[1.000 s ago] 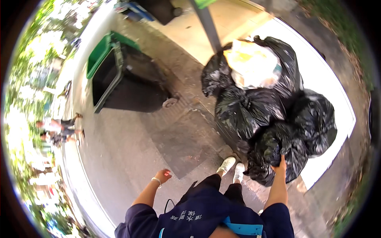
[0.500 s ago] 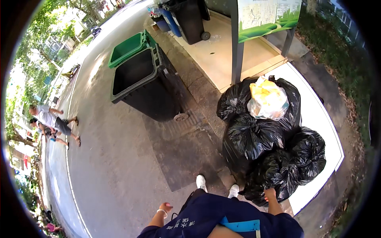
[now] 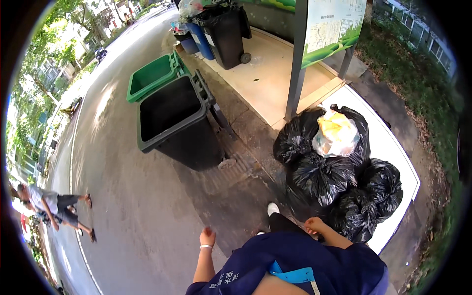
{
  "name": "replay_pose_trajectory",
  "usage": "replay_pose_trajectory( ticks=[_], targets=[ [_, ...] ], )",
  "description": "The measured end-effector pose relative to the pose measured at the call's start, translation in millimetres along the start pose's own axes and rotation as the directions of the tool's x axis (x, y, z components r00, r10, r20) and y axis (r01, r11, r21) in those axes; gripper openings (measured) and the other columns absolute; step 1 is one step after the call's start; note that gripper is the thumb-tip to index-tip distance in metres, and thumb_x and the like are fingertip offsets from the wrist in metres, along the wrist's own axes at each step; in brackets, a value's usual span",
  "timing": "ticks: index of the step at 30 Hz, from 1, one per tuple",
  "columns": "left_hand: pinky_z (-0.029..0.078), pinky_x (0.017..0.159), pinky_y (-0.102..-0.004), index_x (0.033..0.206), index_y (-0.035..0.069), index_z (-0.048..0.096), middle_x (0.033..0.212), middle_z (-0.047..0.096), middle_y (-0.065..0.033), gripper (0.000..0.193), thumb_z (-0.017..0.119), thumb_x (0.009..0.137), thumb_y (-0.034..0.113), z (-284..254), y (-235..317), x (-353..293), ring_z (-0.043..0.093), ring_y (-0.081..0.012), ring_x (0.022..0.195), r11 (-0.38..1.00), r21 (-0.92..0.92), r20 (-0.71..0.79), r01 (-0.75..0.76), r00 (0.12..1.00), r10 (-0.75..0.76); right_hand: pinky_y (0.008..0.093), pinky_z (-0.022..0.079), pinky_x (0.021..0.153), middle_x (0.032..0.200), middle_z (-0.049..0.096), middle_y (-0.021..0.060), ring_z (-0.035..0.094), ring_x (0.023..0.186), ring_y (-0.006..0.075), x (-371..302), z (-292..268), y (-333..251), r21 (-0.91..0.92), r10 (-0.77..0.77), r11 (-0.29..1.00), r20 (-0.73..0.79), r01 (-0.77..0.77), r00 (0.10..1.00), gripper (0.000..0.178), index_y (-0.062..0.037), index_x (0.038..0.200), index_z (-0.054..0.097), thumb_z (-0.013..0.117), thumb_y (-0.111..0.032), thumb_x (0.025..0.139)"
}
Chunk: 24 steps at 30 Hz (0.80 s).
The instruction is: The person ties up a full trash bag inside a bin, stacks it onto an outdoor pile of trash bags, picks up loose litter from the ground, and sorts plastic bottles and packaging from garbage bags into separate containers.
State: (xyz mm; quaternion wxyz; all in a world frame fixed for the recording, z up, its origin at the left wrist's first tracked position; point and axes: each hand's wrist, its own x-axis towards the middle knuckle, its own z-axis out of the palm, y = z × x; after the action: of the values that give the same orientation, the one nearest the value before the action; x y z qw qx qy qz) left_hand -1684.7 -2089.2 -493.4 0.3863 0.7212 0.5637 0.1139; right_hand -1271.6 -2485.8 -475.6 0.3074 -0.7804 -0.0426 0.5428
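Your L hand [image 3: 207, 238] & R hand [image 3: 315, 225] look empty, fingers [image 3: 208, 230] half-curled — prob. repositioning; gripping a black bag [image 3: 355, 215] needs wider.

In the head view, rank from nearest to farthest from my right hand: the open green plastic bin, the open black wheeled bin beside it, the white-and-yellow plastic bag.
From your right hand:
1. White-and-yellow plastic bag: ahead, among black bags.
2. Open black wheeled bin: ahead-left.
3. Open green plastic bin: beyond it.

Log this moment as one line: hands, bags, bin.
left hand: empty | right hand: empty, beside black bags | yellow-white bag: atop them | black bin: open
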Motion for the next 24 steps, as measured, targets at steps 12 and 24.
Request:
replay_pose_trajectory(
  ticks=[12,24],
  targets=[
    [0.033,0.107,-0.0470,0.131,0.001,0.046,0.136,0.044,-0.0233,0.060,0.071,0.078,0.017,-54,323,341,0.041,-0.0404,0.126,0.780,0.404,-0.495,-0.477,0.603,0.625,0.0394,0.050,0.056,0.071,0.066,0.0112,0.064,0.063,0.0268,172,-65,-193,-0.401,-0.201,0.897,0.002,0.185,0.979,0.023,-0.0065,0.084,0.066,0.068,-0.027,0.075],
    [0.038,0.102,-0.0406,0.123,-0.005,0.052,0.123,0.056,-0.0208,0.046,0.069,0.084,0.014,-73,401,582,0.052,-0.0354,0.115,0.900,0.282,-0.661,-0.331,0.613,0.432,0.0430,0.050,0.083,0.104,0.067,0.0126,0.062,0.100,0.0323,333,-168,-640,-0.662,-0.548,0.565,0.146,0.493,0.824,0.034,-0.0099,0.109,0.063,0.066,-0.026,0.079]
  ],
)
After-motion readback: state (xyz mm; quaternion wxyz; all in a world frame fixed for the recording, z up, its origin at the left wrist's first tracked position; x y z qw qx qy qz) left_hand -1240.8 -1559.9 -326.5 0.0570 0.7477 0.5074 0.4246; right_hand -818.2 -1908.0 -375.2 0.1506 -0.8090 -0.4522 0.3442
